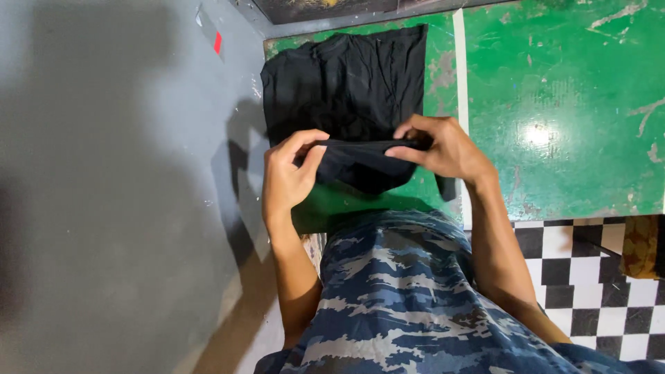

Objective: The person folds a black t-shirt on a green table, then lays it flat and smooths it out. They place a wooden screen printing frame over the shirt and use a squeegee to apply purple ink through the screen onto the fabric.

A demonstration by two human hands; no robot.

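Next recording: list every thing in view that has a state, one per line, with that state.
Small black cloth piece: stretched between both hands, middle sagging.
Large black fabric garment: lying flat and wrinkled on the table.
Green painted table top: scratched, paint worn.
Left hand: pinching the cloth's left end.
Right hand: pinching the cloth's right end.

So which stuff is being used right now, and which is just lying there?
In use:
- left hand and right hand, pinching a small black cloth between them
- larger black cloth spread on the green table

Just lying about:
- checkered floor
- grey wall
- brown patterned thing at the right edge
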